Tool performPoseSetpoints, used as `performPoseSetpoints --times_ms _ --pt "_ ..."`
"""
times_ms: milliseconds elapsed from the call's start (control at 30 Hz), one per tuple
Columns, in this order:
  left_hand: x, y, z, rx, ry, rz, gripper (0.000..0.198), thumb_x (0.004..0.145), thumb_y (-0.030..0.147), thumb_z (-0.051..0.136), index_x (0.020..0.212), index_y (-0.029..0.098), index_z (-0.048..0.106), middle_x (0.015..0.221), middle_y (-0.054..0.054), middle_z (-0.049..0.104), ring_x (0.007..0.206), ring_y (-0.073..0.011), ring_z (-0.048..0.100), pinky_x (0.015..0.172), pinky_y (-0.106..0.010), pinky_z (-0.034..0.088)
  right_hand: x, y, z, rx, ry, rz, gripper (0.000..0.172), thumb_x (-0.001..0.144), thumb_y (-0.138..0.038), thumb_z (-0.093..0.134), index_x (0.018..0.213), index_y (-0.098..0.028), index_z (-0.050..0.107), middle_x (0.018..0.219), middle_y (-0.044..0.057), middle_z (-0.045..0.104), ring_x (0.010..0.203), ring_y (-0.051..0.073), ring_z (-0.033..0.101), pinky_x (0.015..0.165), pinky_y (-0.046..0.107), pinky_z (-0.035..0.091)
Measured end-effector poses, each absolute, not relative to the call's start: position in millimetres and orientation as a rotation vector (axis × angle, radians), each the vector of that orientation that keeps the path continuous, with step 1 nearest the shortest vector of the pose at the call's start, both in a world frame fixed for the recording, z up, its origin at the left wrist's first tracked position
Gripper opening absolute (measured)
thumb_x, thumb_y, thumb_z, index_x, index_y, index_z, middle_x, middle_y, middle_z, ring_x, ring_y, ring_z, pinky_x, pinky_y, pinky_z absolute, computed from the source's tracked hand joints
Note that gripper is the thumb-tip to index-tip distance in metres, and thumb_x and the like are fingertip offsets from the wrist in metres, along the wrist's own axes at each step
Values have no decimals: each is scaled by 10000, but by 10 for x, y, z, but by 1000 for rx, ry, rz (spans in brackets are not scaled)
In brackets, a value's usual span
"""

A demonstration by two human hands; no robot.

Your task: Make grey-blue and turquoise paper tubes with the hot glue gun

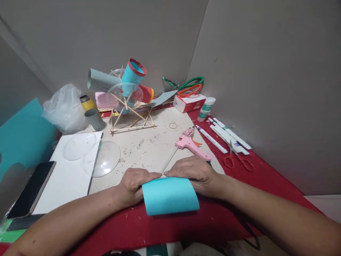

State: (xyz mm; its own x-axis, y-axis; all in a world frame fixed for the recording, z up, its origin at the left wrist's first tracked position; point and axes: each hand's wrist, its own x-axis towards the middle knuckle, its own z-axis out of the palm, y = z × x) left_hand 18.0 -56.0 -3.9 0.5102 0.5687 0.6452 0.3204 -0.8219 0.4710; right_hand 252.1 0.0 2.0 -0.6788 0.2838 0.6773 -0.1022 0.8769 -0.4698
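A curled piece of turquoise paper point(171, 198) is held near the table's front edge, bent round like a tube. My left hand point(134, 184) grips its far edge on the left, thumb pressed along the top. On the right, my right hand point(194, 175) pinches the same edge, its fingers partly hidden behind the paper. The two thumbs almost meet at the middle. Just beyond the hands lies a pink glue gun point(188, 143) on its side, a clear glue stick point(169, 160) sticking out of it towards me.
A stick frame point(133, 128) carrying paper tubes and clear discs stands at the back. Scissors point(234, 156), markers point(213, 139) and a red-and-white box point(189, 103) lie right. Left are clear lids point(106, 160), a phone point(32, 188), a plastic bag point(66, 108) and a grey tube point(95, 120).
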Motion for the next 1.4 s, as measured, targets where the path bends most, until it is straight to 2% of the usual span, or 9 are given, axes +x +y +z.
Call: performPoseSetpoints --times_ms 133,400,667,800,900,1000,1167,1300,1400 --pt "185 -562 1 2504 755 1155 331 945 229 470 1249 168 587 726 -63 723 553 -151 645 535 -240 499 2522 -6 62 -137 -2244 567 179 917 -110 544 1054 -125 658 817 112 753 752 182 713 676 274 535" --pt "198 -593 84 2554 692 1246 342 914 193 538 1249 148 589 850 -97 744 720 -177 719 638 -254 560 2524 -54 124 -163 -2251 529 168 913 -112 531 1021 -135 657 791 92 746 723 170 707 655 268 523" --pt "148 -603 188 2601 870 1298 319 928 221 516 1223 141 609 849 -120 736 713 -192 703 596 -275 545 2560 -33 243 -507 -2193 536 308 851 -68 507 1100 -161 663 950 89 750 865 176 694 779 293 534" --pt "133 -599 253 2662 921 1339 337 921 205 517 1246 158 593 898 -125 741 760 -198 705 609 -287 534 2579 -50 374 -842 -1918 826 154 850 -227 580 879 -182 724 819 58 746 748 180 683 673 267 526" --pt "112 -592 304 2796 959 1326 346 915 205 517 1247 148 594 905 -124 739 764 -206 692 629 -314 534 2576 -57 402 -957 -1745 1347 398 855 -491 573 642 -168 668 544 26 633 496 137 570 484 247 447" --pt "84 -584 323 3012 935 1246 325 918 183 486 1205 115 622 919 -127 744 811 -225 691 711 -353 544 2536 -75 355 -939 -1642 1751 611 830 -672 512 472 -177 531 395 -20 469 380 84 405 412 227 327" --pt "70 -586 283 3242 901 1140 295 922 155 473 1135 103 671 970 -101 753 892 -209 688 936 -369 467 2467 -133 270 -912 -1424 2019 578 758 -647 633 480 -190 412 404 -83 312 390 53 212 400 217 139" --pt "89 -582 280 3285 946 1103 299 924 161 456 1122 135 678 979 -72 756 926 -197 673 991 -369 427 2464 -161 268 -905 -1364 2047 499 694 -529 745 509 -188 430 469 -80 287 457 68 217 433 228 152" --pt "104 -566 302 3200 1038 1123 309 920 176 456 1150 161 662 1028 -83 745 956 -216 655 952 -401 445 2471 -155 274 -927 -1362 1993 488 692 -527 736 514 -193 427 500 -74 268 482 81 240 463 239 217"
